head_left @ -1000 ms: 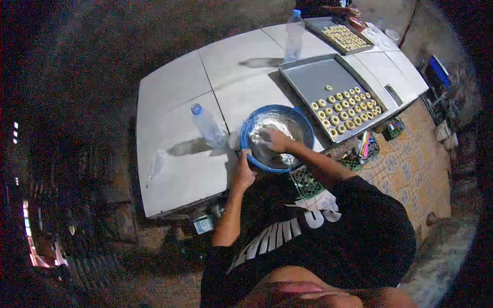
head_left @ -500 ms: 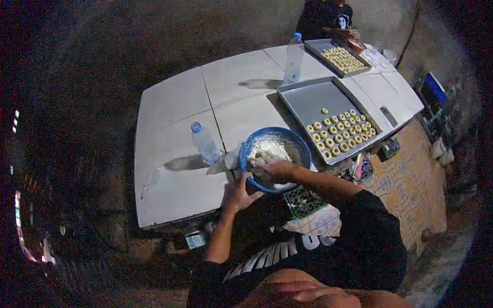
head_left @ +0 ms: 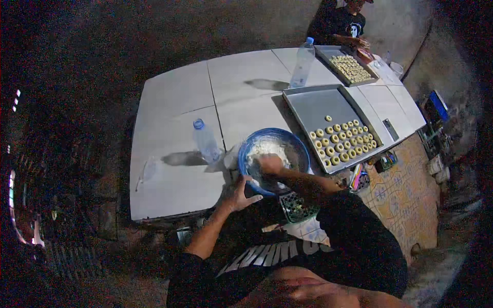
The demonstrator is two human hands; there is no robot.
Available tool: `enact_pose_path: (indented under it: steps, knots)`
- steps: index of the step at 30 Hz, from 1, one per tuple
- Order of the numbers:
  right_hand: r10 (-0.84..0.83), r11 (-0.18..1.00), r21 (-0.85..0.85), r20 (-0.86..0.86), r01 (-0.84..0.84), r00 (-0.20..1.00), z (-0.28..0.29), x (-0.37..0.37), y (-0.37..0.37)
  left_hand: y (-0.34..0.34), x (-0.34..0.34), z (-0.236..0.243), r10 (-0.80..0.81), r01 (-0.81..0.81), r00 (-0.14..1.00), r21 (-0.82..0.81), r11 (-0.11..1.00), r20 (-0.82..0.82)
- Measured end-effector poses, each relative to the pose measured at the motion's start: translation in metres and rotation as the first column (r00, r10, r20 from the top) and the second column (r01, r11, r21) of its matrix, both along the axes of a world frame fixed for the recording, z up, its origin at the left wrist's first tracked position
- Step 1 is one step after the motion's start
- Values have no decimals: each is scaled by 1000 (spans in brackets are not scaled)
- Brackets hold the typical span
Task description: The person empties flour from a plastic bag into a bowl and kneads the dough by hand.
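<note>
A blue bowl (head_left: 298, 149) of pale dough (head_left: 268, 148) stands at the near edge of a white table (head_left: 174, 102). My right hand (head_left: 270, 164) is down inside the bowl, fingers closed in the dough. Outside the bowl's near left rim, my left hand (head_left: 241, 192) rests against it with fingers spread. To the right of the bowl lies a grey baking tray (head_left: 321, 108) with rows of small round dough pieces (head_left: 343, 138) at its near right end.
A clear plastic bottle (head_left: 206, 141) with a blue cap stands left of the bowl; a taller bottle (head_left: 302, 63) stands at the far side. A second tray of pieces (head_left: 349, 68) lies far right, where another person (head_left: 336, 23) sits. Baskets lie on the floor below.
The view has shifted so the table sits lower and the seated person appears. My right hand stays working in the bowl; my left hand stays at its rim.
</note>
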State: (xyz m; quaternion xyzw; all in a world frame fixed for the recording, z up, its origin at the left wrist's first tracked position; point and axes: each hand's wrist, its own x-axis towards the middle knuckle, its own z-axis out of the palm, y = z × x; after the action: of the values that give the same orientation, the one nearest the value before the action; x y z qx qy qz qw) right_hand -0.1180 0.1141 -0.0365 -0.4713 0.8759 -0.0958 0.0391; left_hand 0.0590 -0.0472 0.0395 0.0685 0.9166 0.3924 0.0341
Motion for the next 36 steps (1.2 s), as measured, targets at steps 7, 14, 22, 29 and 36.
enact_pose_path:
  steps: [7,14,22,29,36]
  knots:
    - [-413,832,-292,239,471,879,10,17,-18,5,-5,-19,128,-141,978,-70,988,-163]
    - [157,982,42,341,-182,927,6,27,58,0,-11,-52,145,-130,951,69,989,-274]
    - [-41,996,88,110,31,993,85,59,55,10,-10,-17,22,-62,979,-191,980,-202]
    - [-65,997,32,10,65,998,4,22,20,9,-12,-26,63,-83,948,-50,995,-311]
    - [-406,901,-29,294,433,865,3,6,-5,11,-19,-52,201,-199,934,38,979,-294]
